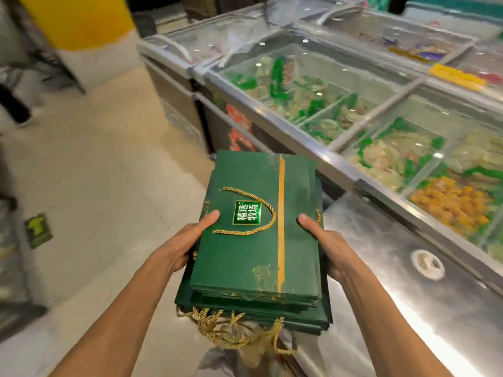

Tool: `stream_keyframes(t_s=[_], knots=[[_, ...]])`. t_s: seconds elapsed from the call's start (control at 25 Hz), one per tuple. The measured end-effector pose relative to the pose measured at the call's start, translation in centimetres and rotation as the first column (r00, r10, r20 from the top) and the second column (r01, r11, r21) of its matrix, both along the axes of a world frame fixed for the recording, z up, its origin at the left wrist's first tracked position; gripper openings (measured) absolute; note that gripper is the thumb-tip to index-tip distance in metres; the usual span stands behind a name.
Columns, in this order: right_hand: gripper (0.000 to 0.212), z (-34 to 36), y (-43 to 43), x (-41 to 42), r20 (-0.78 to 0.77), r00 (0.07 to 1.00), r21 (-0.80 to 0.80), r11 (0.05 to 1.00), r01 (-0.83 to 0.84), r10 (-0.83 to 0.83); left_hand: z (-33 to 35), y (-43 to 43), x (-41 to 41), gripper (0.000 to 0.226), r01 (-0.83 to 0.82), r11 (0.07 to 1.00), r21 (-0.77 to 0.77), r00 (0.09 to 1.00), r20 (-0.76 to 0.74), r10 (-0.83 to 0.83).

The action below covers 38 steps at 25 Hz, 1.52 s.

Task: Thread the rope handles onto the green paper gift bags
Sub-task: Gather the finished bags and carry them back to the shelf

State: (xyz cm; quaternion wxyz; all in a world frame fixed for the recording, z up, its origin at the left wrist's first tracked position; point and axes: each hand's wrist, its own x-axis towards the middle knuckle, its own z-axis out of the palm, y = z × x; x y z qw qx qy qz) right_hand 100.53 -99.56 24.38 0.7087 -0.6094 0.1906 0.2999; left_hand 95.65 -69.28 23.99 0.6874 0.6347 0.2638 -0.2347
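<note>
A flat stack of green paper bags (239,268) is being held beside a steel counter (408,295).
Its edges are being clamped by the left hand (185,240) and right hand (326,243), thumbs on top; a twisted gold rope handle (273,216) is lying across the top.

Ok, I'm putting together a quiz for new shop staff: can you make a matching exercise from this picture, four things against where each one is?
Things:
1. left hand
2. rope handle
3. tangle of ropes
4. freezer

Places:
A. looped flat on the top bag
B. to the right of the stack of bags
C. gripping the stack's left edge
D. hanging at the stack's near end

Pairs: 1-C, 2-A, 3-D, 4-B
</note>
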Motion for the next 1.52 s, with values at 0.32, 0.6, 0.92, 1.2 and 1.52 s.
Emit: stream_keyframes(t_s=[0.32, 0.6, 0.92, 1.2, 1.52], knots=[[0.063, 2.7, 23.4, 2.9, 0.089, 0.869, 0.022, 0.871, -0.491, 0.487, 2.0, 17.1, -11.5, 0.107, -0.483, 0.875, -0.021, 0.871, 0.092, 0.483], [0.064, 4.0, 45.8, 0.5, 0.084, 0.648, -0.029, 0.652, -0.758, 0.757, 3.4, 31.4, -20.6, 0.074, -0.769, 0.639, -0.032, 0.636, 0.076, 0.768], [0.066, 3.4, 67.2, -4.5, 0.091, 0.290, -0.013, 0.292, -0.956, 0.953, 3.4, 41.4, -29.6, 0.055, -0.948, 0.314, -0.042, 0.313, 0.041, 0.949], [0.067, 2.2, 84.5, -7.3, 0.089, -0.066, 0.024, -0.069, -0.997, 0.994, 3.1, 46.5, -31.5, 0.069, -0.996, -0.091, -0.006, -0.091, 0.026, 0.996], [0.054, 2.3, 97.0, -17.7, 0.044, -0.459, 0.042, -0.461, -0.886, 0.887, 2.9, 47.5, -36.4, 0.077, -0.859, -0.512, -0.005, -0.512, 0.022, 0.859]])
